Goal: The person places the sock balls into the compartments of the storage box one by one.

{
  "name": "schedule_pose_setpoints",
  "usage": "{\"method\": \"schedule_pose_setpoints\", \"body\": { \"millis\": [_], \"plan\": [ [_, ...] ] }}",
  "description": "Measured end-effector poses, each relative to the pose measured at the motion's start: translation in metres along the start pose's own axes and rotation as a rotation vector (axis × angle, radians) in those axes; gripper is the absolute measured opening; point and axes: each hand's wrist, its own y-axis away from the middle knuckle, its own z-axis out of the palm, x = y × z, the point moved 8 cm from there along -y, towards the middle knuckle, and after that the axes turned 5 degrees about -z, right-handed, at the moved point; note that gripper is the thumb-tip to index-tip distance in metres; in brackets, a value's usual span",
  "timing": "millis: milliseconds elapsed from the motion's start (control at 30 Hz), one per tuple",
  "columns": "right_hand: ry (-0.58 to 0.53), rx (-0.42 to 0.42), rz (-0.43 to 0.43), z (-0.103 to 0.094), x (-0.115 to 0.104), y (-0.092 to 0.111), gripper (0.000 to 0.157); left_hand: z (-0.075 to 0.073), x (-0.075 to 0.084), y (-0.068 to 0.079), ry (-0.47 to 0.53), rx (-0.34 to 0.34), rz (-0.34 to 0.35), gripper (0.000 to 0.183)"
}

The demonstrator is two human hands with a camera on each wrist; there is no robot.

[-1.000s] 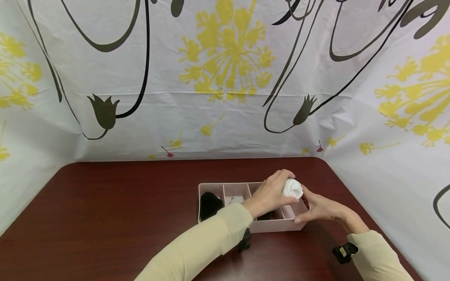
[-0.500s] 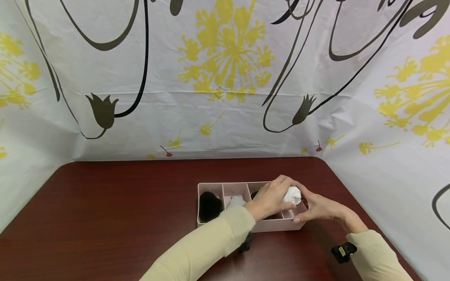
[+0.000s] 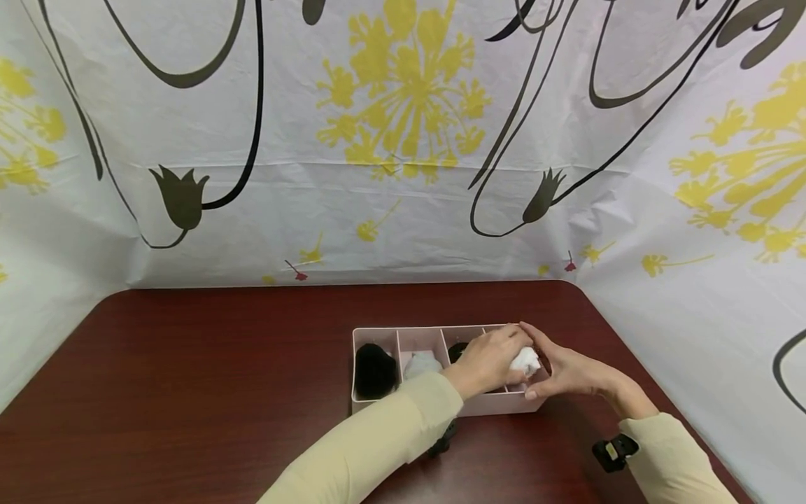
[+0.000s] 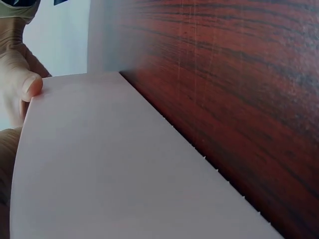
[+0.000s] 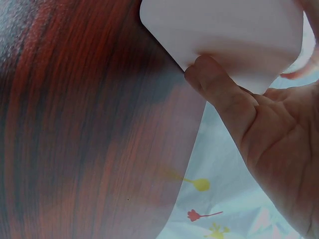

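A pale pink divided box (image 3: 497, 404) stands on the dark red table. In the head view my left hand (image 3: 491, 358) holds a white rolled cloth bundle (image 3: 525, 361) down in the rightmost compartment; its fingertips are partly hidden. My right hand (image 3: 569, 371) grips the box's right end, thumb at the front corner and fingers toward the back corner. The right wrist view shows that thumb (image 5: 212, 74) pressed on the box wall (image 5: 239, 30). In the left wrist view the long front wall (image 4: 109, 159) fills much of the frame; the left hand's grip is not seen there.
Other compartments hold a black fuzzy bundle (image 3: 376, 372), a light grey bundle (image 3: 422, 364) and a dark item (image 3: 456, 350) partly behind the left hand. The wood-grain table (image 3: 208, 378) extends left. A patterned white sheet (image 3: 403, 231) hangs behind and at both sides.
My left hand has lowered the white cloth bundle from above the box's rim into the right compartment. The right hand has kept its hold on the box's end.
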Motion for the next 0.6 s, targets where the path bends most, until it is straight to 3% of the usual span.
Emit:
{"method": "schedule_pose_setpoints", "body": {
  "millis": [267,600],
  "plan": [
    [-0.003,-0.009,0.036,0.002,0.004,-0.001,0.114,0.008,0.004,-0.003,-0.101,-0.067,-0.028,0.035],
    [0.014,0.005,0.021,0.0,0.001,0.002,0.114,0.014,0.005,-0.008,-0.194,-0.132,-0.144,0.034]
  ]
}}
